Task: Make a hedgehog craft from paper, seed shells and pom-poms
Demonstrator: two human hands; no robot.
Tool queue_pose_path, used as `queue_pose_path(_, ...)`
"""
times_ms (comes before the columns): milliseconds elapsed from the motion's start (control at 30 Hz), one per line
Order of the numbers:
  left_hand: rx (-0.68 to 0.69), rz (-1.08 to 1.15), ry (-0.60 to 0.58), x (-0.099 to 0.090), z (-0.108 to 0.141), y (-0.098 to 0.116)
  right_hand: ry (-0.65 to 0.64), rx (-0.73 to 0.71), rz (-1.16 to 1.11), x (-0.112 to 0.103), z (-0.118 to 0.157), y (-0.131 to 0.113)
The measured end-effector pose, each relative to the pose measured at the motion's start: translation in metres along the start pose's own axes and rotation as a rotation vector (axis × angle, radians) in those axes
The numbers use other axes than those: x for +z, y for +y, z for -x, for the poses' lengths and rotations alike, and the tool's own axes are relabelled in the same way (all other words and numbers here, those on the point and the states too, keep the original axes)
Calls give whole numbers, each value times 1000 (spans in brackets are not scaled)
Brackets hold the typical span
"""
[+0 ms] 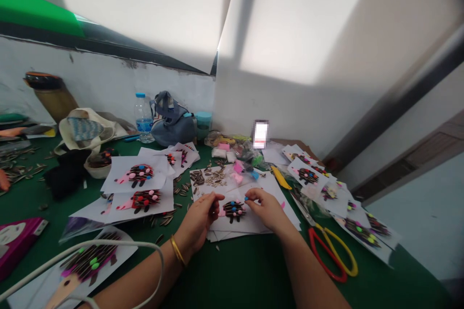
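Observation:
On a stack of white paper (259, 224) lies a hedgehog figure (233, 211) made of dark seeds, dotted with pink and blue balls. My right hand (266, 209), just right of the figure, pinches a small blue ball (247, 198) between thumb and forefinger. My left hand (203, 214) rests at the figure's left side, fingers curled together; whether anything is between its fingertips is hidden. Loose sunflower seeds (208, 178) are spread on the paper's upper left. Pink and blue clay lumps (238, 168) sit on plastic behind the figure.
Finished-looking hedgehog sheets lie left (139, 173) and right (308, 176). Red-and-yellow scissors (331, 253) and a yellow cutter (281, 177) are at the right. A water bottle (144, 120) and a blue bag (174, 123) stand along the wall. A white cable (108, 242) crosses the lower left.

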State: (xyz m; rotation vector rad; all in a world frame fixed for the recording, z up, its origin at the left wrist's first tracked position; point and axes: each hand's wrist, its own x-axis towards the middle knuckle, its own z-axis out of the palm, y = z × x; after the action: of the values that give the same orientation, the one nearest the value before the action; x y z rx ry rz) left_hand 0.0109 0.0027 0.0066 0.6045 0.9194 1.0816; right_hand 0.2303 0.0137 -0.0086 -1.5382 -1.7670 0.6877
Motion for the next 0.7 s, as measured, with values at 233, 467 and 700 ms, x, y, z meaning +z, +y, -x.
queue_pose_path(233, 8, -18, -4, -2, -2, -3, -39, -38, 117, -2, -2, 2)
queue_pose_path(467, 21, 36, 0, 1, -2, -5, -44, -87, 185, 1, -5, 7)
queue_pose_path(700, 20, 9, -2, 2, 0, -4, -52, -84, 192, 3, -6, 8)
